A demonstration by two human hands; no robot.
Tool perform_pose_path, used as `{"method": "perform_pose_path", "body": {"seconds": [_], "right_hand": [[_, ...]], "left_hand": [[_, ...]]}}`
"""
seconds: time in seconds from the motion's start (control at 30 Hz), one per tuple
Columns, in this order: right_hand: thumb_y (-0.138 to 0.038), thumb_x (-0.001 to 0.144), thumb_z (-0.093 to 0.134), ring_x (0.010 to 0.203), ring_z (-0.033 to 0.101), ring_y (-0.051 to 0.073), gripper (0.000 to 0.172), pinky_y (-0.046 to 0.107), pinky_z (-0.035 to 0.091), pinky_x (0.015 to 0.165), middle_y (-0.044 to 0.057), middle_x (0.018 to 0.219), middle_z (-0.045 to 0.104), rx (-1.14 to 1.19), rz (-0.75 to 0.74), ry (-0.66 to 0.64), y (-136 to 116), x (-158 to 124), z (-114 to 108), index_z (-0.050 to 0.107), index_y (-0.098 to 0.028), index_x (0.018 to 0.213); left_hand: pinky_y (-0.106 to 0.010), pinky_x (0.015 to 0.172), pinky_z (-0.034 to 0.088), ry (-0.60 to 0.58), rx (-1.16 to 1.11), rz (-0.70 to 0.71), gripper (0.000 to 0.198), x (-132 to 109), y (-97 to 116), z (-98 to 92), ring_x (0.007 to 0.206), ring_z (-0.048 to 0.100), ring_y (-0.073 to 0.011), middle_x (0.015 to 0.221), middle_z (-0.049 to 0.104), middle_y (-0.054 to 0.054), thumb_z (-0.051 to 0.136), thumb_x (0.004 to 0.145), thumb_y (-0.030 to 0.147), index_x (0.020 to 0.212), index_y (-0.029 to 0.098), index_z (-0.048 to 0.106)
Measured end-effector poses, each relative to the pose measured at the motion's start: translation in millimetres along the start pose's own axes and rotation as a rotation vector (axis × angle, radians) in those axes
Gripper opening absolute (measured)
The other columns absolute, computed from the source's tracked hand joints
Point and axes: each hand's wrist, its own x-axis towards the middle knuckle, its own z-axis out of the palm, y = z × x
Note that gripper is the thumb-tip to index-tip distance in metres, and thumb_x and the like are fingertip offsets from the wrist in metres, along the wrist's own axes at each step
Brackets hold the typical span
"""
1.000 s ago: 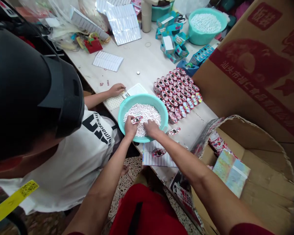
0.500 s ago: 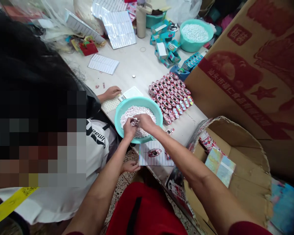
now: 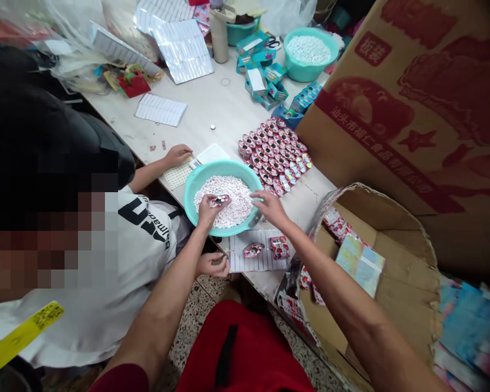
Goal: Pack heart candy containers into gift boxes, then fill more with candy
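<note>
My left hand (image 3: pixel 206 213) grips a small red-and-white printed candy box (image 3: pixel 219 201) with a dark round opening on top. It is above the turquoise basin (image 3: pixel 191 188), which is filled with small white pellets (image 3: pixel 234 190). At the basin's right rim is my right hand (image 3: pixel 270 209), fingers apart, with nothing visible in them. Below the basin lies a striped white sheet (image 3: pixel 239 262). On it are a similar small box (image 3: pixel 253 250) and a red printed packet (image 3: pixel 279 247).
Rows of similar boxes (image 3: pixel 275 152) stand behind the basin. A large carton (image 3: pixel 408 245) is at the right. On the left, a co-worker in white has one hand (image 3: pixel 178 155) by a white pad and another (image 3: pixel 213 264) below the basin. Teal boxes (image 3: pixel 257 81) and a second pellet basin (image 3: pixel 289 64) stand farther back.
My right hand has moved away from my left, rightward to the basin's rim. The box in my left hand now shows clearly. The whole view has shifted slightly.
</note>
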Motion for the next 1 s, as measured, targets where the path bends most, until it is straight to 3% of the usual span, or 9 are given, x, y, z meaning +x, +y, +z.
{"method": "perform_pose_path", "body": {"seconds": [0.13,0.23,0.33,0.4,0.47,0.63,0.77,0.87,1.0], "right_hand": [[-0.030,0.089,0.057,0.101,0.072,0.025,0.028,0.040,0.056,0.092,0.009,0.111,0.077,-0.060,0.043,0.279,28,-69,-105,0.077,-0.022,0.108],[-0.024,0.080,0.054,0.089,0.071,0.024,0.028,0.040,0.057,0.086,0.011,0.096,0.076,-0.252,0.301,0.606,67,-149,-187,0.073,-0.018,0.100],[-0.023,0.074,0.057,0.084,0.069,0.025,0.030,0.040,0.057,0.081,0.013,0.095,0.075,-0.393,0.617,0.612,108,-216,-232,0.070,-0.016,0.099],[-0.023,0.074,0.059,0.090,0.069,0.026,0.037,0.040,0.056,0.083,0.015,0.105,0.075,-0.436,0.649,0.445,130,-234,-237,0.070,-0.015,0.109],[-0.025,0.078,0.060,0.105,0.068,0.028,0.048,0.040,0.054,0.091,0.015,0.120,0.073,-0.495,0.554,0.297,146,-225,-228,0.067,-0.015,0.124],[-0.045,0.083,0.071,0.125,0.059,0.035,0.076,0.045,0.044,0.106,0.019,0.137,0.066,-0.657,0.471,0.117,171,-138,-194,0.050,-0.016,0.150],[-0.056,0.075,0.078,0.123,0.059,0.041,0.089,0.053,0.041,0.106,0.022,0.134,0.065,-0.707,0.510,0.052,186,-87,-181,0.051,-0.018,0.150],[-0.053,0.075,0.074,0.124,0.059,0.042,0.081,0.056,0.042,0.106,0.022,0.134,0.066,-0.644,0.440,0.188,189,-87,-178,0.056,-0.018,0.146],[-0.057,0.079,0.064,0.121,0.064,0.038,0.071,0.053,0.052,0.099,0.019,0.134,0.068,-0.330,0.273,0.478,176,-125,-190,0.061,-0.020,0.141]], "left_hand": [[-0.030,0.088,0.051,-0.047,0.042,0.105,0.049,-3,16,13.4,0.091,0.064,-0.0182,0.098,0.066,-0.001,0.082,0.059,0.030,0.100,0.021,0.057],[-0.031,0.090,0.052,-0.052,0.034,0.207,0.049,2,29,24.6,0.095,0.064,-0.0186,0.102,0.064,-0.001,0.083,0.062,0.030,0.103,0.021,0.057],[-0.033,0.089,0.053,0.036,0.015,0.184,0.058,5,45,41.6,0.089,0.063,-0.0176,0.096,0.063,0.001,0.089,0.058,0.031,0.104,0.021,0.056],[-0.033,0.089,0.053,0.028,0.026,0.180,0.061,-1,59,59.2,0.088,0.063,-0.0174,0.095,0.063,0.002,0.092,0.055,0.029,0.104,0.021,0.056],[-0.033,0.088,0.053,-0.085,0.017,0.222,0.062,-15,74,86.4,0.091,0.064,-0.0184,0.099,0.065,0.000,0.092,0.055,0.027,0.107,0.021,0.059],[-0.035,0.092,0.053,-0.395,-0.079,0.233,0.053,-52,87,198.5,0.098,0.067,-0.0202,0.112,0.071,-0.004,0.083,0.067,0.017,0.117,0.021,0.065],[-0.035,0.097,0.050,-0.393,0.029,0.196,0.044,-49,61,278.3,0.099,0.067,-0.0202,0.107,0.074,-0.007,0.079,0.067,0.002,0.108,0.016,0.069],[-0.038,0.097,0.051,-0.368,0.167,0.172,0.037,-37,39,302.6,0.097,0.068,-0.0232,0.100,0.074,-0.007,0.085,0.065,0.005,0.098,0.015,0.070],[-0.043,0.106,0.050,-0.387,0.328,0.199,0.043,-36,29,296.5,0.113,0.067,-0.0295,0.116,0.073,-0.017,0.085,0.063,0.000,0.103,0.011,0.073]]}}
